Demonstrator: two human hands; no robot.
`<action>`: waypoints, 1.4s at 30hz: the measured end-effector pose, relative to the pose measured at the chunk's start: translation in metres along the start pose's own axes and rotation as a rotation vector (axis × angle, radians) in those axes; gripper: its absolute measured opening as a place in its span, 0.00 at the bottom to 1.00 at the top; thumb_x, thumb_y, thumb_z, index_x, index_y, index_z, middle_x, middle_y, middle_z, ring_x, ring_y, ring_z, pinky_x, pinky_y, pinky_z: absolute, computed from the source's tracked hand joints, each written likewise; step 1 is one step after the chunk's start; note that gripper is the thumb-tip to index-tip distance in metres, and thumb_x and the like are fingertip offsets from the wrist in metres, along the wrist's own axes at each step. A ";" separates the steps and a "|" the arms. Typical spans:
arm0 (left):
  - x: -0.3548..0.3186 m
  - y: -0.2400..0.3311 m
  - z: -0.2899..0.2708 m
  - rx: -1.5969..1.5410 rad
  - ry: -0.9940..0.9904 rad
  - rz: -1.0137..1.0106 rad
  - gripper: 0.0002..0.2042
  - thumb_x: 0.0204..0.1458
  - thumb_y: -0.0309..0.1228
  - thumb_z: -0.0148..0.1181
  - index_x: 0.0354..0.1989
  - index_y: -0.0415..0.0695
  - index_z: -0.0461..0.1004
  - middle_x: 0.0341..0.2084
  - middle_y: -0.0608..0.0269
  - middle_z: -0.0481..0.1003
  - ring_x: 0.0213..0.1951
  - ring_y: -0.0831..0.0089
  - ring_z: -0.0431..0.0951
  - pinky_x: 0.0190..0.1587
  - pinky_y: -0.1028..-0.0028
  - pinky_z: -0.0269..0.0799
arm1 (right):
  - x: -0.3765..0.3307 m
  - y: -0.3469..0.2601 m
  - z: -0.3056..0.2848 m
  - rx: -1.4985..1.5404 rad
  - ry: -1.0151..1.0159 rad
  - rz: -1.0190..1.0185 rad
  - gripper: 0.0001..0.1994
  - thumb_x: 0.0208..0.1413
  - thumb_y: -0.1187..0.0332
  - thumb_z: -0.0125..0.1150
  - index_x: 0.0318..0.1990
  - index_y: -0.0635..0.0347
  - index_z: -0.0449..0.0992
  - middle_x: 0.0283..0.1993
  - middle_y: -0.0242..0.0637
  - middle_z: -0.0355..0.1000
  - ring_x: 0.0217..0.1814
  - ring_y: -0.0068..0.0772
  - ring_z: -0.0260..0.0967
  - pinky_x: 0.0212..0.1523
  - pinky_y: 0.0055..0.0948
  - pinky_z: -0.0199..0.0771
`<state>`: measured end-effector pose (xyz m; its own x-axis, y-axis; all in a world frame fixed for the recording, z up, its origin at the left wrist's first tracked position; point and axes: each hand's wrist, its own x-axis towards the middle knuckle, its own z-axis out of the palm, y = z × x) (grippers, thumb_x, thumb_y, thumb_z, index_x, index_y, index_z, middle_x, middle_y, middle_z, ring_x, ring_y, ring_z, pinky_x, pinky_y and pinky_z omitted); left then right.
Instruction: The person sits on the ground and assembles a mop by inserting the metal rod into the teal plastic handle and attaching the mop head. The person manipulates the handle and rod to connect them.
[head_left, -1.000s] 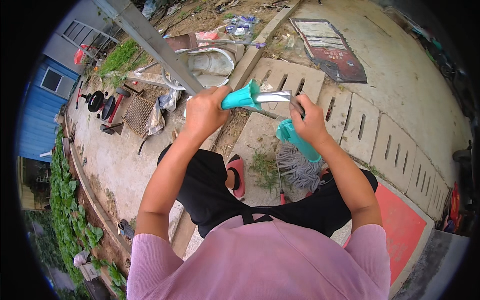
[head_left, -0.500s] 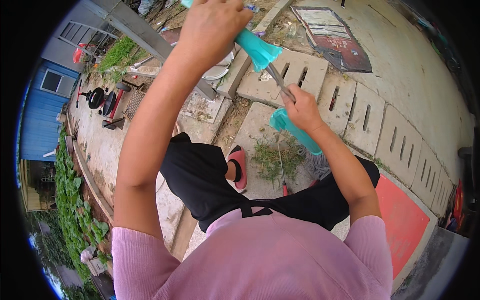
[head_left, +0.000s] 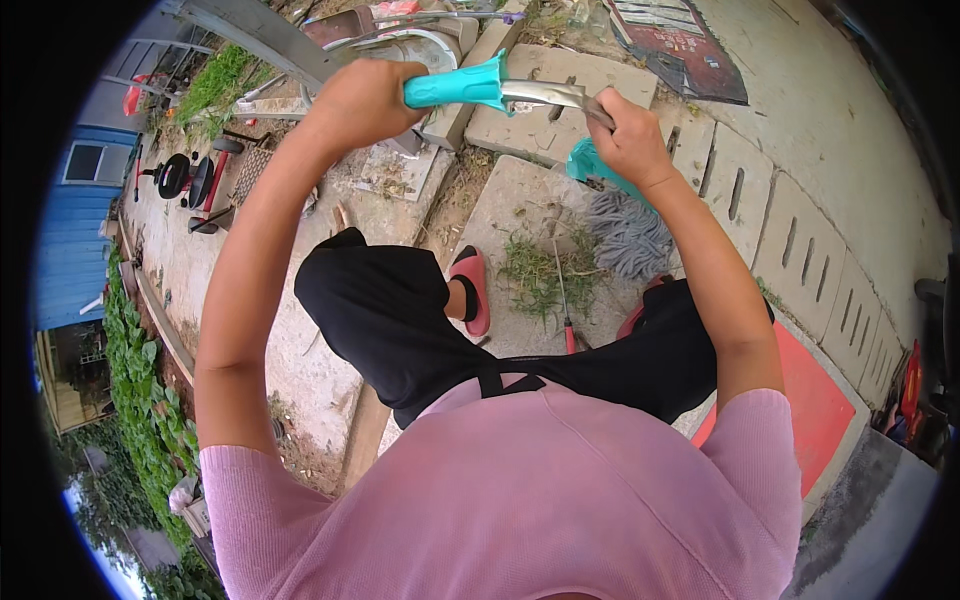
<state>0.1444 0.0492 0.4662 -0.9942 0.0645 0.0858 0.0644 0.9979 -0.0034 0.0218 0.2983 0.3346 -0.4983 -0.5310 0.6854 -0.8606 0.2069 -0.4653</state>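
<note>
Flared teal plastic sleeve: left hand hides end | second teal plastic piece: right hand covers part | dark-red flat sheet: top edge crops it

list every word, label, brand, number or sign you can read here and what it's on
Nothing is legible.
Red sheet: pale markings, too small and blurred to read.
Red mat: any marks too faint to read.
Teal handle: no lettering shows.

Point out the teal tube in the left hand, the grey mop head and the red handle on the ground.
Teal tube (head_left: 455, 88): head view, middle of its side.
Grey mop head (head_left: 630, 235): head view, middle of its strands.
Red handle (head_left: 570, 338): head view, middle of its grip.
</note>
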 end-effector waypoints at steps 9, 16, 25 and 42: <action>0.016 0.088 -0.036 0.812 0.323 0.304 0.05 0.34 0.25 0.54 0.23 0.48 0.71 0.17 0.65 0.68 0.22 0.69 0.74 0.23 0.70 0.66 | -0.014 0.015 0.015 -0.211 -0.200 -0.148 0.07 0.39 0.68 0.58 0.24 0.55 0.65 0.18 0.36 0.65 0.21 0.41 0.67 0.20 0.36 0.67; -0.013 0.076 0.144 -1.272 -0.196 -0.275 0.10 0.38 0.31 0.65 0.26 0.41 0.71 0.18 0.70 0.70 0.22 0.79 0.69 0.28 0.78 0.65 | 0.021 -0.029 -0.020 0.007 0.162 0.005 0.09 0.36 0.71 0.60 0.22 0.56 0.63 0.16 0.38 0.64 0.20 0.42 0.66 0.19 0.32 0.65; -0.005 0.020 0.041 -0.193 -0.011 -0.117 0.09 0.37 0.35 0.61 0.25 0.45 0.72 0.19 0.58 0.73 0.24 0.62 0.75 0.28 0.66 0.69 | -0.005 0.000 -0.007 -0.062 -0.065 0.108 0.09 0.39 0.69 0.59 0.23 0.58 0.64 0.18 0.39 0.66 0.22 0.43 0.68 0.21 0.35 0.67; 0.048 -0.014 0.033 0.000 0.471 0.018 0.08 0.33 0.30 0.58 0.25 0.46 0.68 0.20 0.56 0.71 0.27 0.55 0.73 0.30 0.60 0.67 | 0.007 -0.022 -0.019 -0.037 -0.005 0.205 0.08 0.39 0.69 0.59 0.22 0.59 0.65 0.19 0.39 0.67 0.22 0.43 0.67 0.22 0.36 0.67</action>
<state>0.0925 0.0389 0.4374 -0.8459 0.0740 0.5282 0.0814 0.9966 -0.0092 0.0354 0.3055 0.3601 -0.6630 -0.4785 0.5757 -0.7445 0.3411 -0.5739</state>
